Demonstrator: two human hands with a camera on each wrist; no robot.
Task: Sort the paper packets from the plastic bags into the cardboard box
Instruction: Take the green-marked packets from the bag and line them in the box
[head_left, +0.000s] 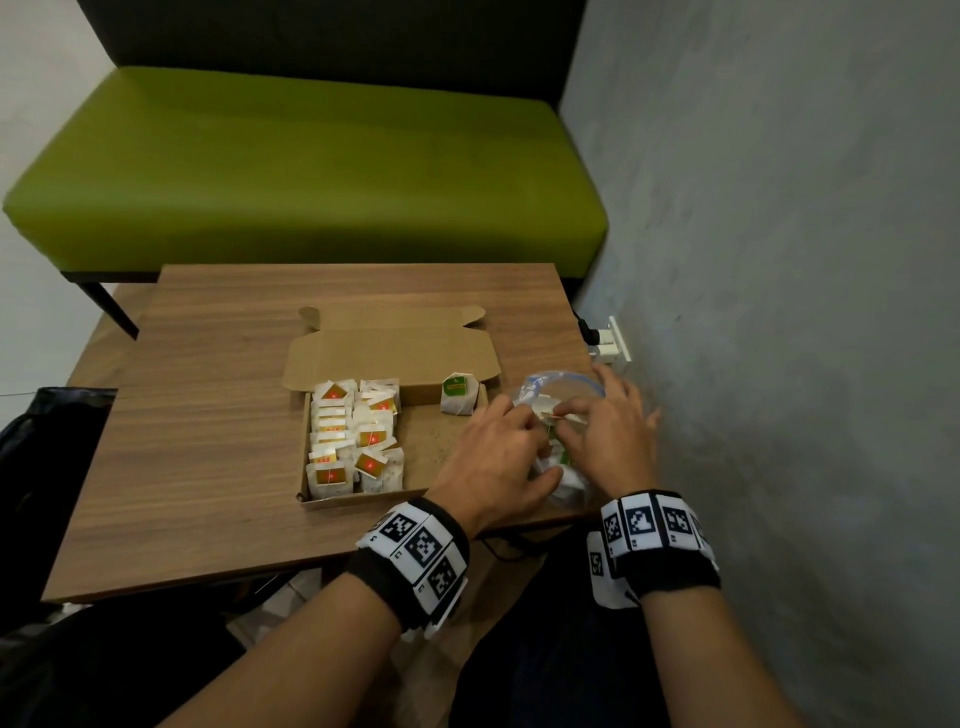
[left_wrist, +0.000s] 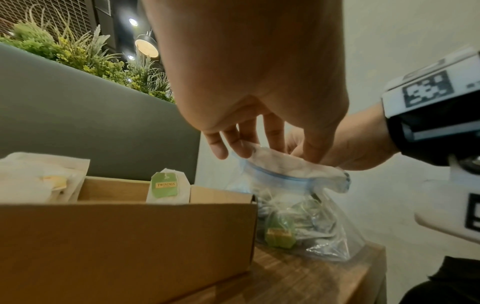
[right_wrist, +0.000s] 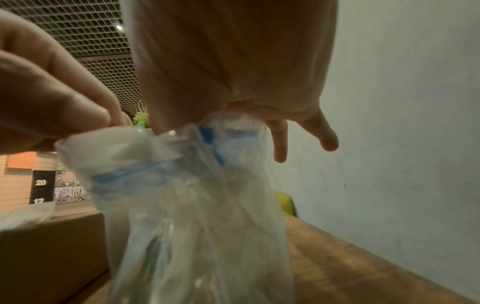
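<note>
A clear plastic bag (head_left: 563, 486) with a blue zip strip stands on the table just right of the open cardboard box (head_left: 363, 501). Green-tagged paper packets (left_wrist: 280, 234) show through the plastic bag (left_wrist: 298, 205). My left hand (head_left: 524, 421) pinches the bag's near rim, and my right hand (head_left: 566, 415) pinches the other side, its outer fingers spread. The bag's mouth (right_wrist: 194, 164) bunches between both hands. In the box, several red-tagged packets (head_left: 353, 436) fill the left side. One green-tagged packet (head_left: 458, 393) stands alone at the back right.
The box lid lies folded back toward a green bench (head_left: 311, 166). A grey wall (head_left: 779, 260) runs close along the table's right edge, with a socket and plug (head_left: 608, 338). A dark bag (head_left: 47, 441) sits off the wooden table's (head_left: 208, 467) left side.
</note>
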